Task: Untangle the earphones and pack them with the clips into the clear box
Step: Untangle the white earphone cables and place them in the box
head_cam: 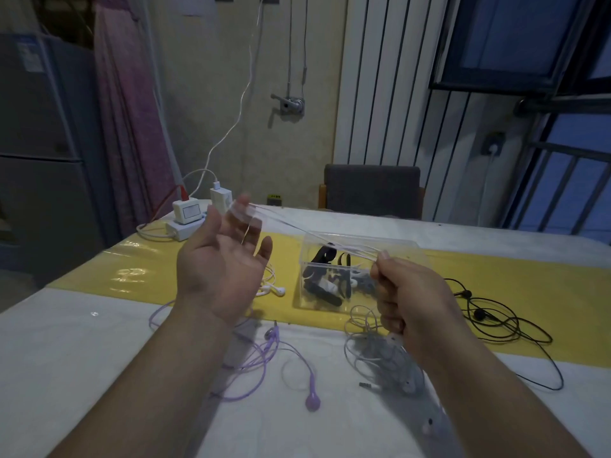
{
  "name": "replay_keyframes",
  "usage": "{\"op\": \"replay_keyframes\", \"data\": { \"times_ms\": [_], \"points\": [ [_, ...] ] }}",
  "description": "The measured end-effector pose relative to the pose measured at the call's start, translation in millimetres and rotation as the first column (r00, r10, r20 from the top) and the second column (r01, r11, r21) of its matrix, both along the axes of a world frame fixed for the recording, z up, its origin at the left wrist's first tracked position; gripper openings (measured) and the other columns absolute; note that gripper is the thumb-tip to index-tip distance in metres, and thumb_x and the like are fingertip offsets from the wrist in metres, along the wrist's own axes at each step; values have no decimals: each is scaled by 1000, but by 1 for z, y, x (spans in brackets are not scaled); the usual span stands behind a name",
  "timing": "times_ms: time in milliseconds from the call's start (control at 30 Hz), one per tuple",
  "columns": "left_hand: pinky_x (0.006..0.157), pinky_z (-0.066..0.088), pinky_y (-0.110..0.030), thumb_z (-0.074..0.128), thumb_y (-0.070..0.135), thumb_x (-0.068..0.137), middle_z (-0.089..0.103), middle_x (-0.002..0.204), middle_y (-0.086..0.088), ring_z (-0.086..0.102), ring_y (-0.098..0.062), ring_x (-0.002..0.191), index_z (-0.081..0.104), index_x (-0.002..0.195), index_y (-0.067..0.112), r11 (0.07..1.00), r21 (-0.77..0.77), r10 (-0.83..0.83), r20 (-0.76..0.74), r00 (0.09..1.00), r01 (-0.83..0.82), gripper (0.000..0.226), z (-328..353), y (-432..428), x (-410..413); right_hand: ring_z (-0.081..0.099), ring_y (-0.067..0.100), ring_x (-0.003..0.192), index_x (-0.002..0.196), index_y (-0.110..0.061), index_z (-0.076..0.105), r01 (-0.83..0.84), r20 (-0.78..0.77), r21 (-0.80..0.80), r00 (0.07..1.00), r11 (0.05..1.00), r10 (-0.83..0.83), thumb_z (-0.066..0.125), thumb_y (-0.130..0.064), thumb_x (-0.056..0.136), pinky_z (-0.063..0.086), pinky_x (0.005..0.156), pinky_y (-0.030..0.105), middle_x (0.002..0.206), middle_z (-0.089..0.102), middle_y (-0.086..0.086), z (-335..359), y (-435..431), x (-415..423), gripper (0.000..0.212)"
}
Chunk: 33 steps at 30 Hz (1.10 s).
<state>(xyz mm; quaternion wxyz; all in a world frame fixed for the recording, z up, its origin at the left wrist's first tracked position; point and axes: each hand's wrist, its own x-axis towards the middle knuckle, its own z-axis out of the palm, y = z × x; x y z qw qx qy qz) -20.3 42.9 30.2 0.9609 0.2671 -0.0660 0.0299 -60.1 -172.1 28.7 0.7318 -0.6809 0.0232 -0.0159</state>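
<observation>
A white earphone cord (pixel 297 226) stretches taut in the air between my hands. My left hand (pixel 221 259) is raised palm up, and the cord runs over its blurred fingertips. My right hand (pixel 410 299) grips the cord's other end, from which loops hang to a white tangle (pixel 377 355) on the table. Behind the cord stands the clear box (pixel 406 249), holding black clips and some white pieces. Purple earphones (pixel 264 358) lie in front of me, black earphones (pixel 496 319) to the right, and another white pair (pixel 274 287) beside my left hand.
The table has a white cloth (pixel 82 358) with a yellow band (pixel 145 259) across it. A power strip with chargers (pixel 188 216) sits at the far left corner. A dark chair (pixel 370 190) stands behind the table.
</observation>
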Motion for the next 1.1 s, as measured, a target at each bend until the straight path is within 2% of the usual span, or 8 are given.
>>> {"op": "replay_keyframes", "data": {
  "times_ms": [200, 333, 500, 667, 833, 900, 967, 1100],
  "points": [
    [103, 38, -52, 38, 66, 91, 51, 136, -10, 54, -32, 122, 38, 145, 35, 999, 46, -31, 47, 998, 29, 63, 0, -9, -1, 36, 10, 47, 63, -18, 60, -24, 144, -506, 983, 862, 112, 46, -41, 98, 28, 53, 30, 50, 43, -9, -2, 11, -7, 44],
    [74, 54, -40, 42, 66, 90, 58, 95, -7, 64, -20, 70, 40, 143, 30, 999, -44, 20, -57, 998, -22, 63, -1, -4, 3, 47, 13, 57, 70, -25, 65, -87, 100, -706, 970, 702, 221, 49, -34, 98, 38, 59, 31, 61, 50, -3, -6, 16, -9, 34],
    [43, 24, -20, 28, 63, 96, 38, 64, 2, 25, -11, 47, 57, 117, 19, 992, 62, 123, -163, 979, -115, 57, -4, 1, 7, 57, 14, 66, 76, -32, 64, -74, 124, -769, 957, 635, 262, 47, -35, 100, 50, 71, 38, 65, 55, -8, -2, 13, -9, 29],
    [41, 16, -19, 34, 31, 94, 36, 61, 0, 23, -11, 42, 54, 73, 12, 987, 51, 157, -138, 978, -152, 35, -3, -2, 2, 51, -1, 64, 89, -27, 70, 12, 249, -658, 947, 753, 203, 50, -32, 99, 39, 60, 22, 68, 60, -17, -5, 18, -9, 22],
    [33, 22, -18, 39, 33, 101, 39, 61, 0, 26, -9, 40, 47, 70, 15, 979, 201, -25, -109, 994, 47, 37, -5, -8, 3, 53, 6, 52, 66, -21, 70, 57, 302, -439, 949, 897, 87, 49, -51, 92, 35, 52, 18, 54, 62, -8, 3, 16, -15, 45],
    [33, 22, -17, 39, 38, 101, 35, 60, -1, 24, -8, 40, 46, 69, 14, 929, 344, -108, -105, 989, 138, 41, -7, -12, -1, 61, 25, 75, 71, -12, 72, 101, 335, -434, 940, 895, 57, 57, -48, 91, 45, 63, 30, 75, 69, 12, 0, 14, -13, 44],
    [34, 18, -15, 40, 40, 100, 27, 60, -1, 20, -8, 42, 45, 64, 15, 836, 500, -193, -121, 974, 228, 44, -7, -17, -6, 62, 19, 71, 75, -18, 74, 141, 340, -419, 940, 897, 12, 63, -40, 90, 49, 66, 37, 76, 71, 8, -3, 13, -10, 29],
    [41, 7, -16, 45, 47, 90, 15, 63, 0, 10, -10, 48, 42, 57, 18, 669, 655, -328, -163, 930, 351, 44, -9, -25, -14, 49, -5, 46, 93, -28, 71, 115, 311, -347, 950, 931, -2, 69, -30, 88, 35, 50, 15, 68, 64, -8, -5, 13, -7, 5]
  ]
}}
